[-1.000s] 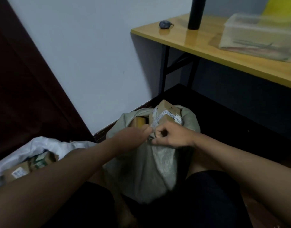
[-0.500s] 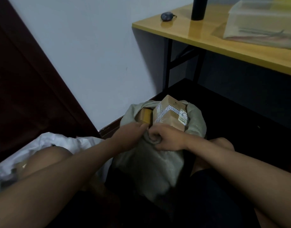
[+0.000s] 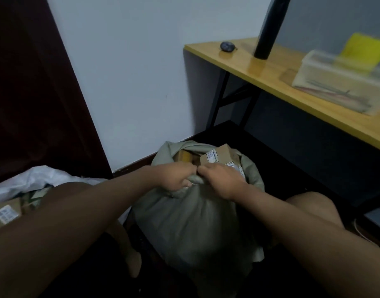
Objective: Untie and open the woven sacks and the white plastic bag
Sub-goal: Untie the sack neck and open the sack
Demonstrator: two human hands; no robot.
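Head view shows a grey-green woven sack (image 3: 191,222) standing on the dark floor between the person's knees, near the foot of the pale wall; its mouth is already partly open at the far side, where brown cardboard boxes (image 3: 222,157) with printed labels poke out; the left hand (image 3: 176,179) and the right hand (image 3: 222,179) sit close together at the near rim, each grip curled and clamped on a bunched fold of the sack's cloth; whether a tie is among those folds cannot be told; the cloth looks soft and limp, creasing easily, dull and not slippery, so it should gather well under the fingers; the load of boxes probably makes the whole sack heavy and steady, so pulling at the rim is unlikely to tip it; the best hold seems to be the gathered rim itself, one hand to each side, drawing the folds apart; to the left, lying on the floor beside the left knee, a white plastic bag (image 3: 34,179) looks thin and crumpled, its mouth apparently loose over more boxes.
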